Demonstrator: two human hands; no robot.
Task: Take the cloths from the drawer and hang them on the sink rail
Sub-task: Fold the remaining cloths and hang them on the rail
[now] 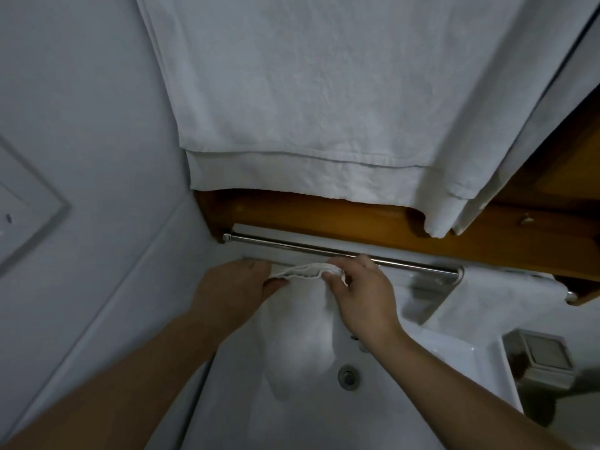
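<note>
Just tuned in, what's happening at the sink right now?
A person holds a small white cloth by its top edge with both hands, left hand and right hand, just in front of the metal sink rail. The cloth hangs down over the sink, not yet draped over the rail.

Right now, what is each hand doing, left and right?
Left hand: grips the left end of the white cloth.
Right hand: pinches the cloth's right end, just below the rail.
</note>
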